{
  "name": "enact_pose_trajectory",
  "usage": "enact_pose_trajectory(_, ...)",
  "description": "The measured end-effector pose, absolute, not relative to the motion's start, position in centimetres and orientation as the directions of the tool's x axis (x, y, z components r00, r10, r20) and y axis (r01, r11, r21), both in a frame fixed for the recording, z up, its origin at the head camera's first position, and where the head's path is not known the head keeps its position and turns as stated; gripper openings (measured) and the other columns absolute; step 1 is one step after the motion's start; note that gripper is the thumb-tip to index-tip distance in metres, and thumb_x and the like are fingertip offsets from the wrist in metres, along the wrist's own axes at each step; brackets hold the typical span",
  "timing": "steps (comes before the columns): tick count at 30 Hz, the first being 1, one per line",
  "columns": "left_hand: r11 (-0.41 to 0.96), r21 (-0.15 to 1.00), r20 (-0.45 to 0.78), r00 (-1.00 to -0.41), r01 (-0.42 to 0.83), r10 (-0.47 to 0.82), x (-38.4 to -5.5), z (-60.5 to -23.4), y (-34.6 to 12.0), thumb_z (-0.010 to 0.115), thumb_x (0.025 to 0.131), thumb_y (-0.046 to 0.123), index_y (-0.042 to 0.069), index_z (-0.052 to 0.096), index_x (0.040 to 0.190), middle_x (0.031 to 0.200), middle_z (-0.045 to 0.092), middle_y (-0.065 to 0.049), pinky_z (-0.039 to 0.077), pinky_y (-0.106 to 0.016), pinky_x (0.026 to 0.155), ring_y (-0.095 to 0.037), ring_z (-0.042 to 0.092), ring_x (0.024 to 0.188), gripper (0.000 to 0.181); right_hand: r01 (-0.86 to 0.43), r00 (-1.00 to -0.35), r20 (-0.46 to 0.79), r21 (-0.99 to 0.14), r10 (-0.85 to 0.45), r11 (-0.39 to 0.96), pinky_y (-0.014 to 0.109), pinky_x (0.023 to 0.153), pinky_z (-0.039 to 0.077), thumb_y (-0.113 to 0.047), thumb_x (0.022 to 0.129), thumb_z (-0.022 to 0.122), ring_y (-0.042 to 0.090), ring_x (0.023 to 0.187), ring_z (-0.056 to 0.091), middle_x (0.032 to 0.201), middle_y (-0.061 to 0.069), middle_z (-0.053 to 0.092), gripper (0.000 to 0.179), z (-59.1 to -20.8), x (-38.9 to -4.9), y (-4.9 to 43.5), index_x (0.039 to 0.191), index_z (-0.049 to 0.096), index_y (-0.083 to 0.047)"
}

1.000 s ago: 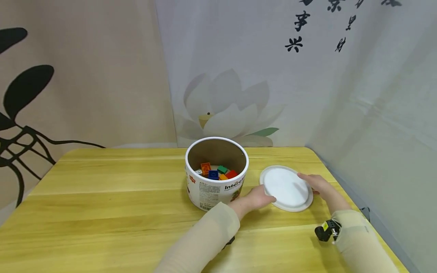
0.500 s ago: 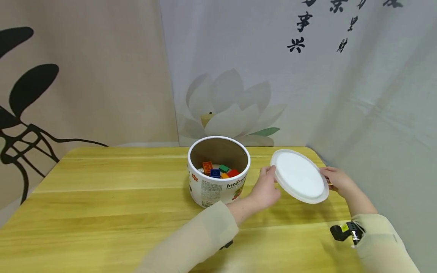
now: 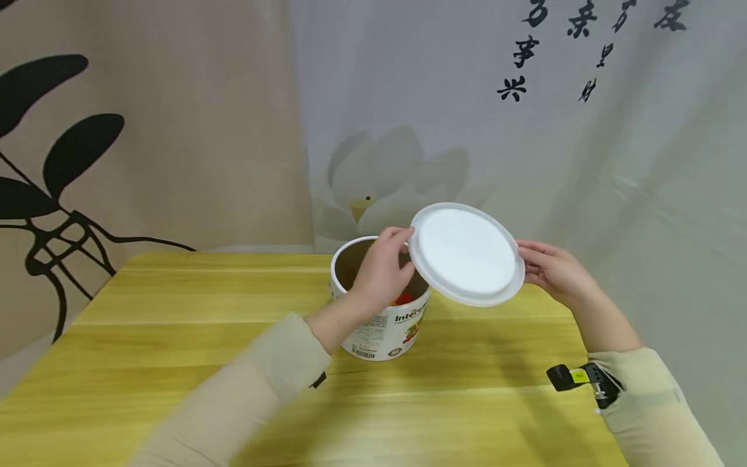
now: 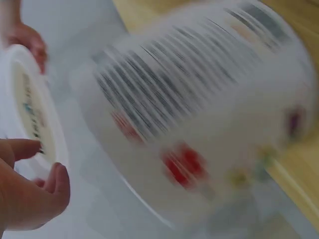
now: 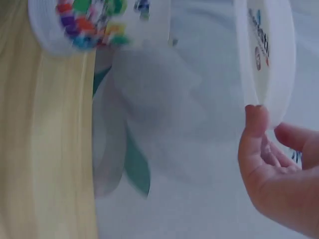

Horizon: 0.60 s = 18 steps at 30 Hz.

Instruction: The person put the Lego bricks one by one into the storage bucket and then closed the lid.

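Note:
Raised above the table, a round white lid [image 3: 467, 253] tilts with its plain side toward the head camera. My left hand [image 3: 382, 269] pinches its left edge, and my right hand [image 3: 551, 269] pinches the opposite edge. Both wrist views show printing on the lid's other face [image 5: 260, 45]. Just below and left of the lid stands a white bucket [image 3: 373, 337] with printed sides, its top uncovered. A bit of a red block [image 3: 404, 298] shows inside; my left hand and the lid hide most of the opening. In the left wrist view the bucket [image 4: 209, 109] is blurred.
The bucket stands on a wooden table [image 3: 175, 337] near its back edge. Behind hangs a pale curtain [image 3: 233, 130] with a printed plant, a lotus and dark characters. A second stretch of curtain [image 3: 671, 227] runs along the right side.
Both hands have lifted the lid off the table and carried it up and left, toward the bucket's opening. The bucket has stayed put on the table.

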<state>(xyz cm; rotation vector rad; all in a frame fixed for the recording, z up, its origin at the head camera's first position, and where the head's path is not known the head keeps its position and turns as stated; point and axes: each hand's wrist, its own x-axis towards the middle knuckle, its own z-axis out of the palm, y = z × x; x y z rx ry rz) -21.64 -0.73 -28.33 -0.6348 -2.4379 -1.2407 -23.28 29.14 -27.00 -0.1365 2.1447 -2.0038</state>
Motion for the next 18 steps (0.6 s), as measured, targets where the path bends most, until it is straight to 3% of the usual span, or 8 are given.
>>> enact_pose_trajectory(4,0.534,0.685,0.471,-0.860,0.497,0.197,-22.5,-28.9,-4.6,0.064,0.087,0.007,0.001,0.053,0.129,0.126,0.054,-0.012,0.051,-0.033,0.090,-0.024,0.060,0.105,0.044,0.010,-0.966,-0.039,-0.993,-0.255,0.115,0.020,0.063,0.052,-0.024,0.096,0.051,0.007,0.069,0.059,0.083,-0.007,0.064,0.030,-26.4,-23.5,25.8,0.125,0.047,-0.016)
enact_pose_trajectory(8,0.531,0.702,0.456,-0.872,0.475,0.177,-23.0,-29.1,-7.6,0.064,0.088,0.011,0.002,0.056,0.127,0.123,0.056,-0.013,0.051,-0.037,0.090,-0.026,0.060,0.105,0.041,-0.089,-0.953,0.047,-0.988,-0.299,0.128,0.020,0.068,0.053,-0.019,0.097,0.049,0.006,0.077,0.061,0.092,-0.010,0.064,0.037,-26.5,-23.8,23.2,0.132,0.047,-0.009)
enact_pose_trajectory(13,0.543,0.671,0.512,-0.846,0.504,0.152,-23.2,-28.5,-9.9,0.063,0.089,0.013,0.001,0.064,0.116,0.109,0.062,-0.013,0.054,-0.037,0.082,-0.025,0.062,0.094,0.029,-0.286,-0.937,0.240,-0.945,-0.256,0.159,0.020,0.070,0.054,-0.009,0.093,0.055,0.004,0.079,0.061,0.090,-0.012,0.064,0.030,-26.7,-24.4,20.7,0.123,0.057,-0.010)
enact_pose_trajectory(16,0.530,0.677,0.537,-0.835,0.511,0.119,-23.1,-27.6,-10.5,0.061,0.090,0.015,0.000,0.066,0.111,0.102,0.063,-0.012,0.054,-0.034,0.078,-0.022,0.061,0.089,0.026,-0.374,-0.926,0.343,-0.889,-0.159,0.265,0.018,0.067,0.053,-0.013,0.092,0.058,0.001,0.074,0.059,0.084,-0.015,0.061,0.022,-26.4,-24.9,19.5,0.113,0.063,-0.006)
enact_pose_trajectory(18,0.515,0.699,0.538,-0.839,0.497,0.080,-23.1,-27.0,-10.7,0.061,0.091,0.017,0.000,0.065,0.111,0.098,0.063,-0.012,0.054,-0.033,0.077,-0.021,0.060,0.087,0.027,-0.381,-0.924,0.364,-0.868,-0.115,0.318,0.017,0.067,0.053,-0.017,0.092,0.059,0.000,0.072,0.058,0.082,-0.017,0.060,0.026,-26.0,-25.2,18.8,0.112,0.063,0.001)
